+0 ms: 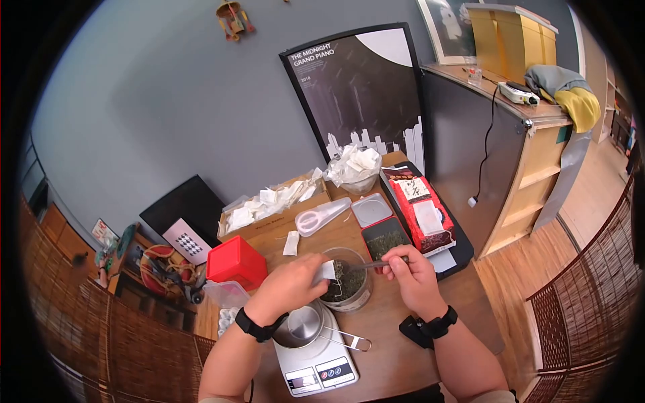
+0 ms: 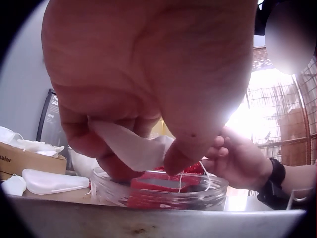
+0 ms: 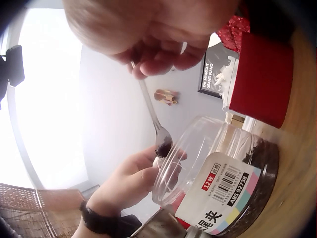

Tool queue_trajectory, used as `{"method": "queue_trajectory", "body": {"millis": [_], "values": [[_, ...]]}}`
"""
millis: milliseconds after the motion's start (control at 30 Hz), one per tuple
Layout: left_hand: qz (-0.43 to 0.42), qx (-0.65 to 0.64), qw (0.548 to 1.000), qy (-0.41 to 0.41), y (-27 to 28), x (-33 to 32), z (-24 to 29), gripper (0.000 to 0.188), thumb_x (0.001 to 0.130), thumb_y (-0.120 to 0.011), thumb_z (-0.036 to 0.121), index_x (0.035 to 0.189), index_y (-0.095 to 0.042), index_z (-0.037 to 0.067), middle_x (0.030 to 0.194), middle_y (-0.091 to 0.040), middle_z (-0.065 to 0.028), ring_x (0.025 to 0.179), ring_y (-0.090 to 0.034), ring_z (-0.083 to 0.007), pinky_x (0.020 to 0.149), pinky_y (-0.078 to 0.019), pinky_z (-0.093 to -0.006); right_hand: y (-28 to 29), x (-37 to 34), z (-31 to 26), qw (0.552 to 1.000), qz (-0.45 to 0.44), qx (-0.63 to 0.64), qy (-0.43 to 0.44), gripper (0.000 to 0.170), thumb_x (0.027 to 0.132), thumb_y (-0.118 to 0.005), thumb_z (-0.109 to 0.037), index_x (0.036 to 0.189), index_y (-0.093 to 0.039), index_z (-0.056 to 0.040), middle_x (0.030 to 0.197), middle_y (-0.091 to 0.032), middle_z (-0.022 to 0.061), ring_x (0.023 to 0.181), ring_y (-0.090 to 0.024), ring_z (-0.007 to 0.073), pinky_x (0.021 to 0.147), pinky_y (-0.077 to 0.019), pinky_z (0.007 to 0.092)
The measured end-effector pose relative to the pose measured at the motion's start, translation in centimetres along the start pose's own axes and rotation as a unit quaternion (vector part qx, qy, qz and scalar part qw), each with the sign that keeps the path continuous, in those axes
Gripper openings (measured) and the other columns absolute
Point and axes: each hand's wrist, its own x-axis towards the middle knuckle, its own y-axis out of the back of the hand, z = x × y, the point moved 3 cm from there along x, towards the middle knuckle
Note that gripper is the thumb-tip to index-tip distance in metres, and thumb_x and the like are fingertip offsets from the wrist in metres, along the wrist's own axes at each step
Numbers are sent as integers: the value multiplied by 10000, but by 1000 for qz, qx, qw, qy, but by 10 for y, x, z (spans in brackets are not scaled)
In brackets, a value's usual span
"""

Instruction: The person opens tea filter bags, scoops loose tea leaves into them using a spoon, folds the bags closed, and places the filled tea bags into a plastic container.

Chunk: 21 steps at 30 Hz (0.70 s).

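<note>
I have the left grip (image 1: 290, 281) closed to a pinch on a white tea bag (image 1: 327, 271), above the left part of the clear tub (image 1: 356, 304). The right grip (image 1: 412, 282) curls round a metal spoon (image 3: 148, 101); its bowl, bearing dark leaves, is at the bag, over the tub. On the counter (image 1: 463, 319), 1 scale (image 1: 316, 376) carrying 1 metal pan (image 1: 302, 324) stands on the tub's near side.

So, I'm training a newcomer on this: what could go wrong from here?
Leaves on the spoon might spill outside the white bag in the left hand. The bag's string, dangling over the jar, could catch. The left wristband, near the metal cup on the scale, might knock it.
</note>
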Motion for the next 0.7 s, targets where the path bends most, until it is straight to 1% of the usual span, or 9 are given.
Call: {"method": "queue_trajectory", "body": {"millis": [100, 167, 267, 333, 400, 467, 600, 700], "values": [[-11, 14, 1000, -10, -1, 5, 0, 422, 876, -692, 200, 1229, -602, -14, 1108, -676, -244, 1024, -658, -417, 893, -534, -473, -1, -1, -4, 1000, 7, -19, -5, 142, 1038, -594, -110, 1126, -643, -11, 969, -656, 16, 884, -611, 67, 798, -505, 227], [-14, 27, 999, -35, -3, 7, 2, 428, 873, -694, 201, 1231, -599, -14, 1105, -679, -241, 1019, -660, -417, 891, -534, -476, -3, -2, -7, 1000, 5, -12, 2, 136, 1030, -602, -94, 1128, -645, -9, 969, -655, 17, 892, -613, 68, 802, -505, 228], [-36, 29, 999, -15, -4, 10, 2, 424, 869, -700, 201, 1221, -608, -16, 1112, -681, -244, 1020, -663, -415, 891, -534, -480, -3, -3, -8, 1000, 0, -4, 3, 135, 1017, -616, -70, 1132, -647, -6, 967, -653, 20, 898, -616, 72, 807, -506, 230], [-27, 35, 999, -31, -3, 11, 1, 420, 868, -704, 205, 1214, -615, -15, 1098, -679, -234, 1019, -657, -412, 889, -532, -477, -3, -2, -7, 1000, -3, -3, 1, 138, 1012, -622, -62, 1134, -648, -3, 966, -652, 22, 896, -617, 75, 808, -507, 231], [-21, 40, 998, -45, -3, 11, 0, 416, 867, -708, 208, 1207, -622, -14, 1085, -677, -224, 1019, -651, -409, 886, -530, -474, -3, -3, -7, 1000, -7, -1, 24, 136, 1010, -623, -57, 1130, -651, 0, 968, -647, 27, 894, -621, 80, 808, -509, 234], [-7, 74, 995, -66, -1, 10, 1, 406, 864, -720, 214, 1201, -638, 4, 1092, -654, -197, 1023, -633, -397, 886, -521, -462, -3, -4, -7, 1000, -12, -4, 28, 134, 1009, -622, -56, 1127, -651, 2, 971, -645, 30, 894, -622, 82, 807, -509, 235], [9, 82, 994, -73, 0, 8, 1, 408, 852, -743, 208, 1202, -645, 24, 1108, -628, -174, 1020, -620, -385, 886, -513, -454, -3, -3, -8, 999, -20, -25, 44, 127, 1009, -619, -52, 1117, -653, 7, 972, -643, 36, 891, -626, 86, 802, -512, 239], [11, 76, 996, -51, 2, 7, 4, 425, 841, -765, 204, 1211, -641, 37, 1141, -620, -172, 1043, -623, -382, 897, -512, -455, -4, -4, -11, 998, -19, -18, 50, 129, 1010, -618, -53, 1119, -652, 6, 966, -647, 36, 881, -627, 87, 797, -514, 243]]}}
